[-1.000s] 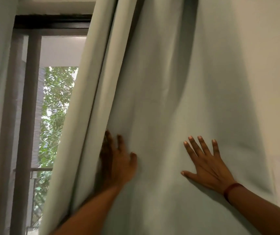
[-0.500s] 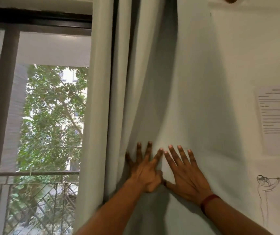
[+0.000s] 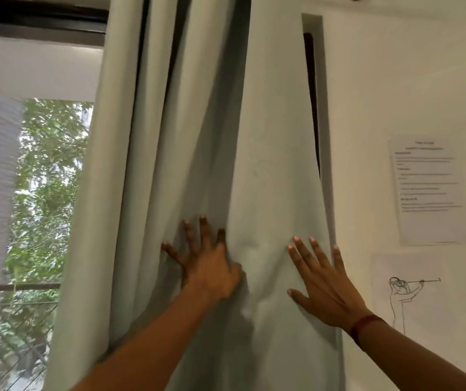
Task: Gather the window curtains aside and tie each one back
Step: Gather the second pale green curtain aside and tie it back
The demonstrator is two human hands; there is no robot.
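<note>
White wall (image 3: 395, 80) | soft pleated pale-green curtain (image 3: 268, 165) | left hand (image 3: 209, 266), right hand (image 3: 325, 289): grip spread flat, pressing

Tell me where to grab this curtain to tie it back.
Likely at hand height, where the curtain folds bunch between the flat left hand and right hand. Come from the window side, closing round the folds toward the wall.

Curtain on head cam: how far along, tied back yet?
Done: the curtain hangs bunched in folds at the right side of the window, with the railing outside uncovered at left. In hand: left hand and right hand press flat on the fabric, fingers spread. Left: no tie shows round the curtain, so tying is not yet done; any second curtain is out of view.
</note>
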